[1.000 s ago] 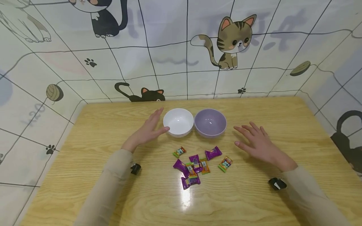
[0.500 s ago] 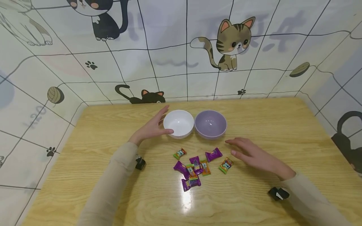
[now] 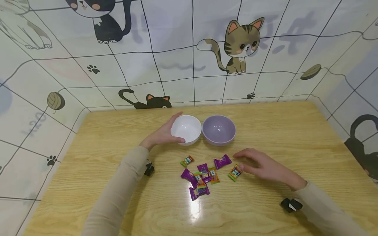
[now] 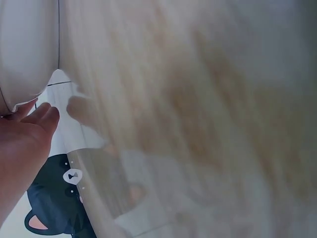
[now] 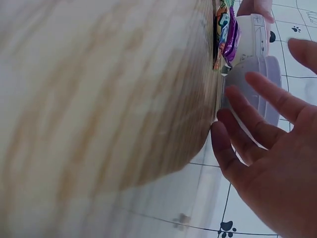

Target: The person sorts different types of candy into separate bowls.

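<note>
My left hand [image 3: 163,133] holds the left side of a white bowl [image 3: 186,127], thumb at the front rim and fingers round the back. In the left wrist view the fingers [image 4: 42,119] lie against the bowl's wall [image 4: 27,49]. My right hand [image 3: 262,165] hovers over the table, fingers spread and loosely bent. Its thumb tip overlaps the edge of an orange-and-green wrapped candy [image 3: 234,173]; whether they touch I cannot tell. Just left of its fingertips lies a purple wrapped candy [image 3: 222,161]. A purple bowl [image 3: 219,128] stands against the white one.
Several more wrapped candies, purple [image 3: 189,177] and orange [image 3: 214,175], lie in a loose cluster on the wooden table [image 3: 159,206]. A small green-and-orange candy [image 3: 187,160] sits apart, before the white bowl. A cat-print sheet [image 3: 177,65] stands along the back and sides.
My left hand has moved right, from beside the white bowl to holding its side. My right hand has come down and left to the nearest candies. Bowls and candies lie as before.
</note>
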Demonstrator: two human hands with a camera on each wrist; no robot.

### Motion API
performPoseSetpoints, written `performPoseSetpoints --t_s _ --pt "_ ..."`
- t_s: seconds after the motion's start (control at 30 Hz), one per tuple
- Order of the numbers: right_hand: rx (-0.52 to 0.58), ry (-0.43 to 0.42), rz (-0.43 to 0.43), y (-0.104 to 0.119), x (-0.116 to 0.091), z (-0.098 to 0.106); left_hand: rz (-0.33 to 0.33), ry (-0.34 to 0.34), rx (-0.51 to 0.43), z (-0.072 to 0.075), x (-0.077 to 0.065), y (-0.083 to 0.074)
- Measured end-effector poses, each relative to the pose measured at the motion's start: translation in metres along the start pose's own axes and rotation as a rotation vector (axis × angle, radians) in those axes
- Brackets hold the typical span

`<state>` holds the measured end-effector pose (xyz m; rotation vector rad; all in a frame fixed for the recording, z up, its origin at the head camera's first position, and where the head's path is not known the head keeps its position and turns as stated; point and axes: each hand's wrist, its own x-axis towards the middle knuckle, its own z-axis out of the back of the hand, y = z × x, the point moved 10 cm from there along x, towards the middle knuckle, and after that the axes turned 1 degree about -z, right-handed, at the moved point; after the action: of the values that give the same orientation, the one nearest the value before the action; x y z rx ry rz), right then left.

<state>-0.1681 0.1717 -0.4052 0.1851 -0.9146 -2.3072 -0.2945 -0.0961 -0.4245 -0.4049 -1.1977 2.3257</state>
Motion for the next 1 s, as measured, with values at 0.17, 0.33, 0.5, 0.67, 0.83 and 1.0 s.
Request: performPoseSetpoints --t_s 0.17,0.33,0.5,0.67,0.83,1.0 --pt "0.064 0.052 0.053 0.003 0.002 -0.005 0.012 0.0 -0.015 0.0 -0.001 0.002" --pt "0.104 0.122 0.037 0.003 0.004 -0.013 0.023 -0.003 -0.036 0.0 -0.003 0.004" --pt "0.138 0.176 -0.064 -0.004 0.004 -0.02 0.027 -0.002 -0.042 -0.001 -0.003 0.005" --pt "0.146 0.198 -0.069 -0.003 0.006 -0.022 0.029 -0.002 -0.039 -0.001 -0.002 0.004" --pt "0.078 0.201 -0.001 -0.001 0.009 -0.025 0.03 -0.002 -0.056 0.0 -0.002 0.003" --pt "0.047 0.181 0.027 -0.002 0.01 -0.026 0.039 0.0 -0.059 -0.001 -0.002 0.003"
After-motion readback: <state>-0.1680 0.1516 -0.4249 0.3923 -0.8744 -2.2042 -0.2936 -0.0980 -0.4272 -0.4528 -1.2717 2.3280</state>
